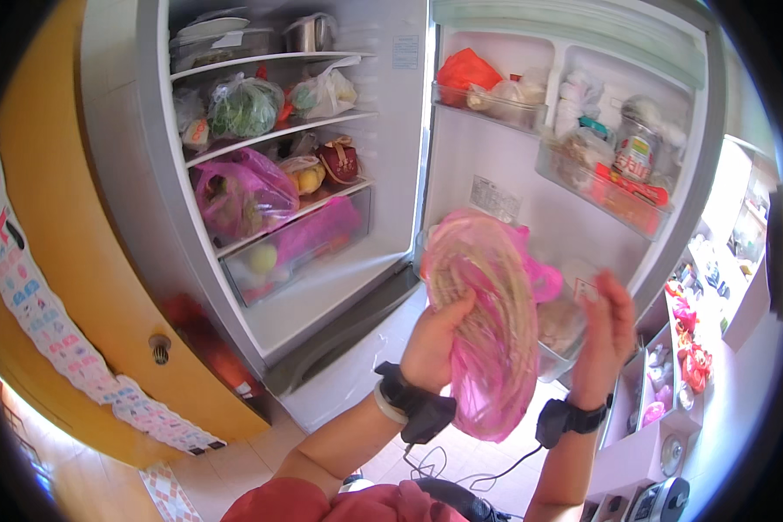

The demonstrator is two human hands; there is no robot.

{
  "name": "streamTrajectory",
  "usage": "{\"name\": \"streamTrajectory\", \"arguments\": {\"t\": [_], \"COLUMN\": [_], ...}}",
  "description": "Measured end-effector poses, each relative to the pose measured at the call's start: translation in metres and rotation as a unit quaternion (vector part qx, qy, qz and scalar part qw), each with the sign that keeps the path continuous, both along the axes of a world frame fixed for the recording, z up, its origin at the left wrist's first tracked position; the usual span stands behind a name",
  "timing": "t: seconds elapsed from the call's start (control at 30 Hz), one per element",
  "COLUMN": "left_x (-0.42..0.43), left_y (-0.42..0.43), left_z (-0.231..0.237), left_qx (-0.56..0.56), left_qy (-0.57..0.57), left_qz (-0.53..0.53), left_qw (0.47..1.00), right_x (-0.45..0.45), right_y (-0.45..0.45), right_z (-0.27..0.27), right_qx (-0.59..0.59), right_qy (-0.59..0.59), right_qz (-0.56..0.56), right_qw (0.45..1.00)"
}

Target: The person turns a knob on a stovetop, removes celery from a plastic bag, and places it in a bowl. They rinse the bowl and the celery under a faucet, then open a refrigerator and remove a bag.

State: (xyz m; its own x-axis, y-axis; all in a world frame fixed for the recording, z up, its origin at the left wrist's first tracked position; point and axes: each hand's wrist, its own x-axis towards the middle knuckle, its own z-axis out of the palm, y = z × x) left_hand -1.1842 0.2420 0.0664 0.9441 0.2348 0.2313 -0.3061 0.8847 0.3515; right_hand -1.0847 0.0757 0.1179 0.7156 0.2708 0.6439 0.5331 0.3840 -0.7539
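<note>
My left hand (434,342) grips a pink translucent plastic bag (489,326), its thumb lying across the near side. Long pale-green and tan strands, perhaps stringy vegetables, curve around inside the bag. To the right of it, my right hand (603,339) is raised with nothing in it, fingers apart and slightly blurred. Behind both hands stands an open refrigerator (391,163), its door (515,176) swung to the right. The bag covers part of the lowest door bin (558,326), which holds things in clear plastic.
On the fridge shelves are a bagged leafy green vegetable (245,107), a purple plastic bag (248,192) and a steel pot (311,32). Below sits a clear crisper drawer (300,248). A yellow door (104,261) stands left, a loaded shelf unit (665,385) right. Cables (437,466) hang near my wrists.
</note>
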Motion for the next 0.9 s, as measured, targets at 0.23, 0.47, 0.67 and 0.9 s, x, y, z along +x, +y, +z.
{"name": "streamTrajectory", "arguments": {"t": [0.23, 0.47, 0.67, 0.9], "left_x": [-0.006, -0.043, -0.095, -0.172], "left_y": [-0.115, -0.162, -0.169, -0.142], "left_z": [0.002, 0.002, 0.016, 0.021], "left_qx": [-0.031, -0.027, -0.014, -0.005], "left_qy": [0.015, 0.058, 0.045, 0.056], "left_qz": [-0.005, 0.033, 0.077, 0.123], "left_qw": [0.999, 0.997, 0.996, 0.991], "right_x": [0.114, 0.141, 0.043, -0.056], "right_y": [-0.127, -0.157, -0.138, -0.066], "right_z": [-0.053, -0.080, -0.071, -0.078], "right_qx": [0.003, -0.107, -0.102, -0.139], "right_qy": [-0.043, 0.181, 0.143, 0.052], "right_qz": [-0.337, -0.028, 0.019, 0.119], "right_qw": [0.941, 0.977, 0.984, 0.982]}}
